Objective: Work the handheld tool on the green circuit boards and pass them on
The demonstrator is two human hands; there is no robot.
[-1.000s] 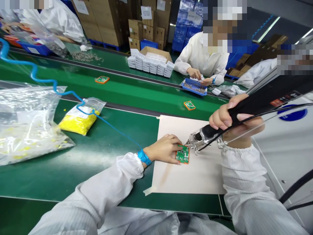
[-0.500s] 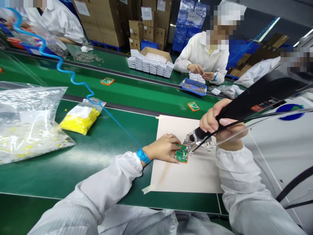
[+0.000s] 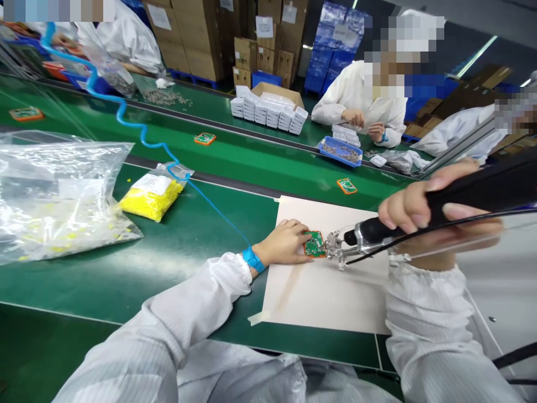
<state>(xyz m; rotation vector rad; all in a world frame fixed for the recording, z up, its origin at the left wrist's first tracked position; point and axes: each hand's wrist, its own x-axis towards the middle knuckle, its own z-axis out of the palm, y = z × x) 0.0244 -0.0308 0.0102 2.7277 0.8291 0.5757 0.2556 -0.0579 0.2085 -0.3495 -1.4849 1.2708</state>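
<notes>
Screwdriver (image 3: 486, 187) tip's moved from the board's (image 3: 314, 244) upper-right corner down its right edge; likely a new spot. Right hand (image 3: 406, 207) wraps the screwdriver, left hand (image 3: 283, 243) pinches board on paper (image 3: 327, 296).

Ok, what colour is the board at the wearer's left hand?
The board is green with an orange rim, seen best in the head view.

The right edge cuts off the black tool (image 3: 495, 180); left fingers (image 3: 300, 229) hide part of the green board (image 3: 314, 245).
</notes>
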